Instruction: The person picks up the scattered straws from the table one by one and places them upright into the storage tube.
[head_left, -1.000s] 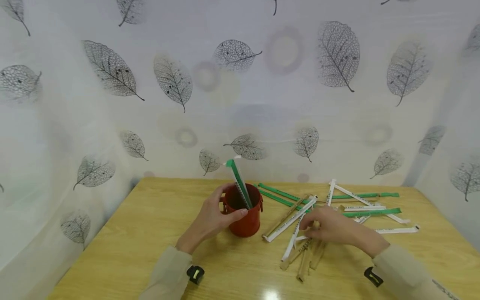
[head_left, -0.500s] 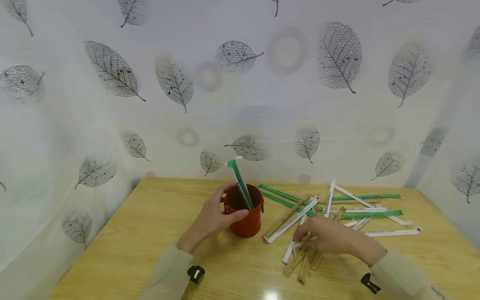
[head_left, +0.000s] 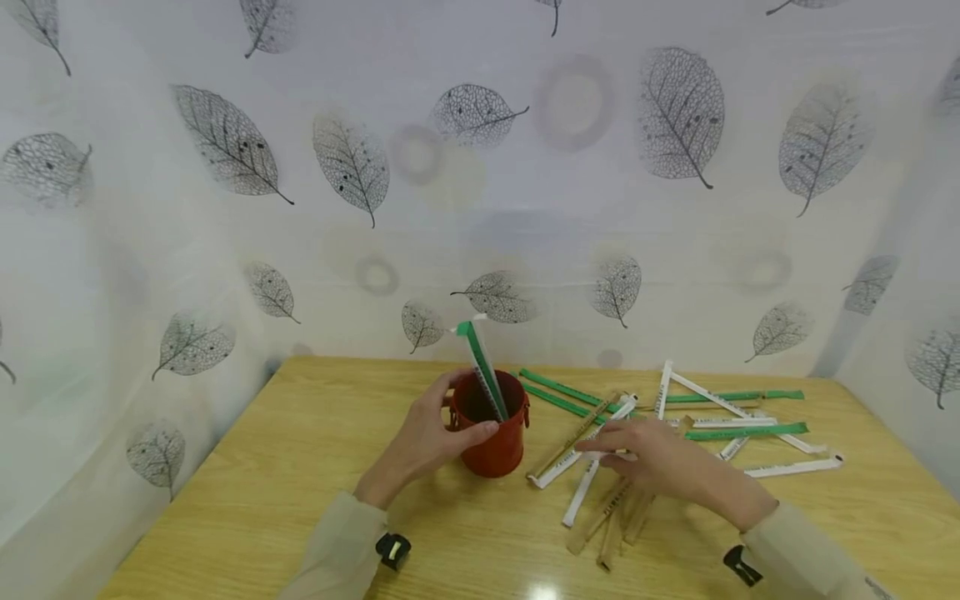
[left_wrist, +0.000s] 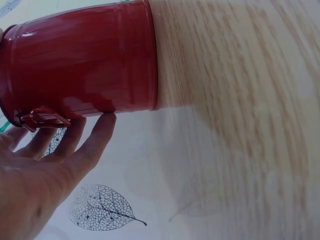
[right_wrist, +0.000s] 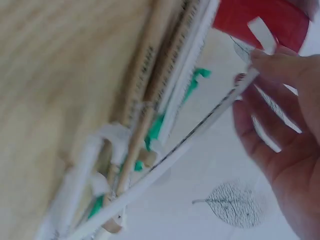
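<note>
Bucket of glossy red metal (head_left: 493, 457), gripped by left hand (head_left: 420, 435), toward far edge of wooden table (head_left: 300, 450), slim white paper-wrapped stick (right_wrist: 175, 155) pinched in right hand (head_left: 660, 458)

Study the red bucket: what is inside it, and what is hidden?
Green and white wrapped sticks lean inside the red bucket, tops above its rim. Its front wall covers their lower ends and the bottom.
</note>
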